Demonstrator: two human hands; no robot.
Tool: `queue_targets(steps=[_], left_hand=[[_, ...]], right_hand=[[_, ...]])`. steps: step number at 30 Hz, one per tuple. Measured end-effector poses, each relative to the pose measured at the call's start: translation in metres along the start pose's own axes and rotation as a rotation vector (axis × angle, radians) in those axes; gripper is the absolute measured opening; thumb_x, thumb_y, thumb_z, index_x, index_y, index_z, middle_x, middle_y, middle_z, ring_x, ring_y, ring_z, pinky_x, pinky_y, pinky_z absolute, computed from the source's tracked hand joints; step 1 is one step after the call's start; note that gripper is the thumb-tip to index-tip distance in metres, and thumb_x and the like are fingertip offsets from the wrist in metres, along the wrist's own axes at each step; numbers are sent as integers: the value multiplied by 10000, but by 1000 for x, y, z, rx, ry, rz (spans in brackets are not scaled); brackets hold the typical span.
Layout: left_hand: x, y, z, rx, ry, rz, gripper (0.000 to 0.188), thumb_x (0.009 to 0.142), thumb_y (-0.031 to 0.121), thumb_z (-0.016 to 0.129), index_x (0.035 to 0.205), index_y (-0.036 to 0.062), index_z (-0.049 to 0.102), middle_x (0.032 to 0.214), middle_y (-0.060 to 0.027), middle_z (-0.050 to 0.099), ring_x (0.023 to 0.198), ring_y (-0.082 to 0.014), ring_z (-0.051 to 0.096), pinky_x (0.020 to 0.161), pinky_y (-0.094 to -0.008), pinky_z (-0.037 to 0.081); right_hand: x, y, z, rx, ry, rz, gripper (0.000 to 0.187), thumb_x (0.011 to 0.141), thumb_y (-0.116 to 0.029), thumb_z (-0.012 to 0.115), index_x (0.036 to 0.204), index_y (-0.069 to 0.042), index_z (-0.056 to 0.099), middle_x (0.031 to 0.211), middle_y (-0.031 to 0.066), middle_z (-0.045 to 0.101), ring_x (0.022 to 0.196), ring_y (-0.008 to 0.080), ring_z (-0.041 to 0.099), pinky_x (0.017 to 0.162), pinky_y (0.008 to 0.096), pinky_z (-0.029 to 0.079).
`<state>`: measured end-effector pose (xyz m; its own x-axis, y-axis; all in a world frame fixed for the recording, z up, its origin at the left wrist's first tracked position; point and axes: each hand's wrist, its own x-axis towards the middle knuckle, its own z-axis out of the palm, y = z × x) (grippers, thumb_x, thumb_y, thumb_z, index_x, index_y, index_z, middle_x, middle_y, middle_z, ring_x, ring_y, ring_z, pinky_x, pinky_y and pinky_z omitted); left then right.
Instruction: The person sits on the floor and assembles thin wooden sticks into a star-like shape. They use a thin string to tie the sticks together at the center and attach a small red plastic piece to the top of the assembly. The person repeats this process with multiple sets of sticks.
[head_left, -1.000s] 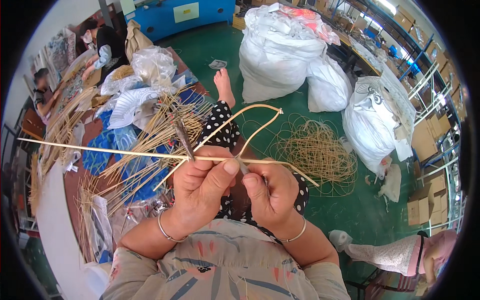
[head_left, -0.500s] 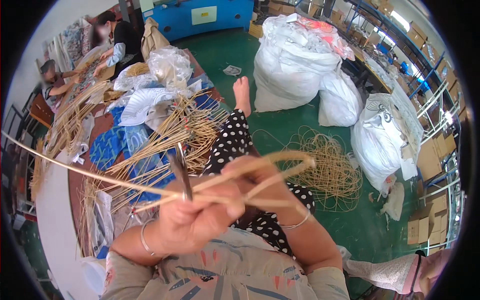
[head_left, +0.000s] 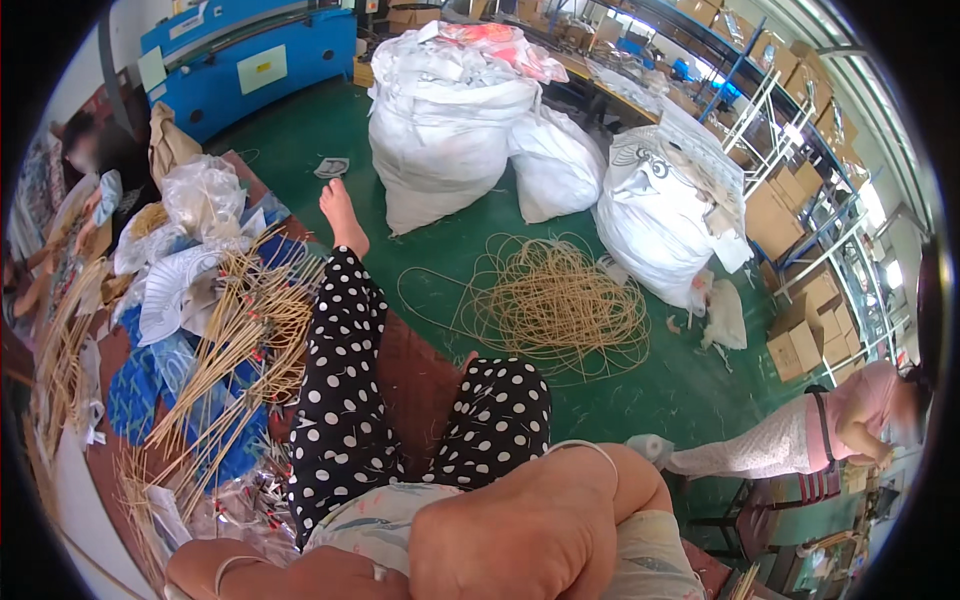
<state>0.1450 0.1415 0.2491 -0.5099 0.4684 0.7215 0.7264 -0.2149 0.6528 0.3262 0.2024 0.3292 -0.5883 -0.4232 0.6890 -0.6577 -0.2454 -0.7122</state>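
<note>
Close up at the lower edge, my right hand (head_left: 510,545) shows its back, with a bracelet (head_left: 590,450) at the wrist. Its fingers curl down out of sight. To its left and touching or nearly touching it lies my left hand (head_left: 330,575), cut off by the frame's lower edge, with a ring (head_left: 380,572) on a finger. Whatever either hand holds is hidden. Both are drawn in against my patterned shirt (head_left: 370,515), above my polka-dot trousers (head_left: 340,410). Left of my legs lies a heap of thin cane sticks (head_left: 240,345) with bent ends.
A loose coil of thin cane (head_left: 560,305) lies on the green floor ahead. Beyond it stand large stuffed white sacks (head_left: 440,130) and another white sack (head_left: 655,225). A person in pink (head_left: 850,410) stands at right. Other people work at far left. Cardboard boxes (head_left: 800,335) stack along the right.
My hands have drawn in and down toward my body. The bent cane strip and metal tool they held in front of me are now out of sight. The view has swung to the right.
</note>
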Motion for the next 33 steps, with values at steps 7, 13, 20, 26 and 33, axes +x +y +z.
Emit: queue_targets(steps=[7, 13, 20, 26, 33], left_hand=[[-11, 38, -13, -113, -74, 68, 105, 816, 43, 551, 893, -23, 576, 721, -52, 557, 581, -84, 471, 514, -201, 381], [-28, 78, -39, -262, -256, 87, 114, 810, 39, 558, 902, -25, 577, 740, -57, 563, 600, -90, 483, 528, -203, 390], [-34, 87, -45, -333, -340, 84, 127, 803, 33, 567, 913, -28, 578, 763, -64, 571, 622, -97, 497, 544, -205, 402], [-45, 82, -46, -343, -375, 74, 139, 797, 28, 575, 922, -30, 578, 782, -70, 577, 640, -103, 510, 558, -207, 411], [-45, 91, -49, -382, -410, 81, 154, 789, 23, 583, 933, -33, 579, 805, -77, 584, 662, -111, 524, 574, -209, 423]], right_hand=[[-9, 14, -28, -677, 342, -9, 74, 750, -82, 585, 799, -32, 561, 707, 75, 560, 606, 189, 549, 498, 279, 409], [-36, 58, 9, 84, 750, 307, 66, 741, -22, 622, 777, -3, 570, 679, 30, 567, 567, 85, 507, 486, 209, 395], [-31, 41, 45, 148, 884, 265, 151, 722, -6, 622, 850, 36, 556, 675, 64, 567, 551, 129, 523, 481, 250, 413], [-13, -3, 29, -724, 666, 348, 213, 721, -93, 660, 870, 15, 553, 721, 97, 597, 579, 172, 541, 529, 263, 429], [-49, -26, -22, -427, 355, 167, 441, 677, -63, 673, 1070, 61, 517, 850, 126, 614, 580, 146, 543, 518, 245, 435]])
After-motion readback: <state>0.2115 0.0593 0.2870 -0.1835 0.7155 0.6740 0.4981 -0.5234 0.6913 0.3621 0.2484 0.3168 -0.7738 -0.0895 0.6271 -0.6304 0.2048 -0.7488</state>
